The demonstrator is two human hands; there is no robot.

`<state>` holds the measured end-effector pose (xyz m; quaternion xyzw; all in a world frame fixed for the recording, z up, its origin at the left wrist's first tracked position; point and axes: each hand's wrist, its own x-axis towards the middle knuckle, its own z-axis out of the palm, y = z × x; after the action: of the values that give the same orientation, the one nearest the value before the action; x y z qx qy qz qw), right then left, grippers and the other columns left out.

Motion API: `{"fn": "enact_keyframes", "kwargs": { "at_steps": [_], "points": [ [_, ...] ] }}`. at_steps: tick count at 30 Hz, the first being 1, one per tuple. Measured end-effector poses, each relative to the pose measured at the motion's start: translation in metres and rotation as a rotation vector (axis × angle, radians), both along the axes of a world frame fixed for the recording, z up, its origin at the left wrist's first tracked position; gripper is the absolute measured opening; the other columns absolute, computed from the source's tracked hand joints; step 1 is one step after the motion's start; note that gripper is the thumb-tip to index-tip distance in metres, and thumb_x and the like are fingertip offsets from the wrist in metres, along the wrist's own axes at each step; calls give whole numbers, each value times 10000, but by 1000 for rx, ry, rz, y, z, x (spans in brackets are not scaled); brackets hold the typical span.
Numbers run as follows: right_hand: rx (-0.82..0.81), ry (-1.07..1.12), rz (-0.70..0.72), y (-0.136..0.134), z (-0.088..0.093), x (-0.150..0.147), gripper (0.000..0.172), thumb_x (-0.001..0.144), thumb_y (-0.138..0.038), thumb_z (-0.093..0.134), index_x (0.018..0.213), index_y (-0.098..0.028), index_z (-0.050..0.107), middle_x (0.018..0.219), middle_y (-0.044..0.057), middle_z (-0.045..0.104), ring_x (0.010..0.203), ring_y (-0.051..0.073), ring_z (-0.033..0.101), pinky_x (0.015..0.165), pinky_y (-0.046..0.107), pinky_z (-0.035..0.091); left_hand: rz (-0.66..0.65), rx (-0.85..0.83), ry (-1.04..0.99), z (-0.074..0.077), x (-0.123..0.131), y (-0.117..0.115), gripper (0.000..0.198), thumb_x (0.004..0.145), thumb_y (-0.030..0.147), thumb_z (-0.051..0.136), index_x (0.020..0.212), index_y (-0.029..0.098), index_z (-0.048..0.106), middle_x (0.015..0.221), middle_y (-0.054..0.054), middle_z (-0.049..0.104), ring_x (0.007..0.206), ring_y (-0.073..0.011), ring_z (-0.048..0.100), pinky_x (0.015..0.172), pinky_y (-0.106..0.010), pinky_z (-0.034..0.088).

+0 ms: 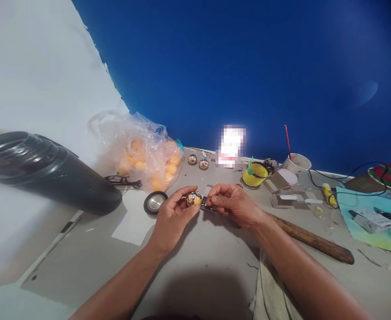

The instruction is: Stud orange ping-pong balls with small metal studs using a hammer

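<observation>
My left hand (pixel 177 209) grips a small orange ball (pixel 194 198) between thumb and fingers; shiny dark and gold pieces cover part of it. Just right of the ball lies a small dark tray (pixel 207 205) with tiny glinting bits, partly hidden by my right hand (pixel 230 203). Thumb and forefinger of that hand are pinched together over the tray, and whatever is between them is too small to name. Behind my hands, two similar decorated balls, one a patterned ball (pixel 192 159) and its neighbouring ball (pixel 204 164), rest on the table.
At the left are a large dark bottle (pixel 49 173), a clear bag of orange balls (pixel 142 160), a round lid (pixel 155 202) and white paper (pixel 133 222). Rightward stand a yellow cup (pixel 255 174), a white cup (pixel 297 162) and a wooden stick (pixel 315 238). A bright blurred screen (pixel 230 146) stands behind.
</observation>
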<state>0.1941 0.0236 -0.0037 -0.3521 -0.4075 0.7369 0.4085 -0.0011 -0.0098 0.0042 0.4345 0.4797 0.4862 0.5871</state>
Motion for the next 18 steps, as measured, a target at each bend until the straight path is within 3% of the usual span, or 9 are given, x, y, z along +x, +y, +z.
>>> {"fn": "enact_keyframes", "kwargs": {
  "at_steps": [7, 18],
  "points": [
    [114, -76, 25, -5, 0, -6, 234, 732, -356, 869, 814, -164, 763, 744, 18, 729, 510, 61, 487, 494, 197, 385, 12, 112, 169, 0, 2, -4, 447, 750, 344, 828, 1160, 202, 718, 1094, -76, 720, 939, -217, 689, 837, -319, 550],
    [115, -93, 26, -6, 7, -8, 236, 699, -357, 876, 760, -166, 753, 689, 6, 702, 513, 68, 473, 497, 207, 377, -7, 265, 267, -3, 0, -3, 341, 766, 286, 822, 1100, 240, 770, 1051, -50, 685, 919, -199, 662, 825, -307, 547]
  ]
}}
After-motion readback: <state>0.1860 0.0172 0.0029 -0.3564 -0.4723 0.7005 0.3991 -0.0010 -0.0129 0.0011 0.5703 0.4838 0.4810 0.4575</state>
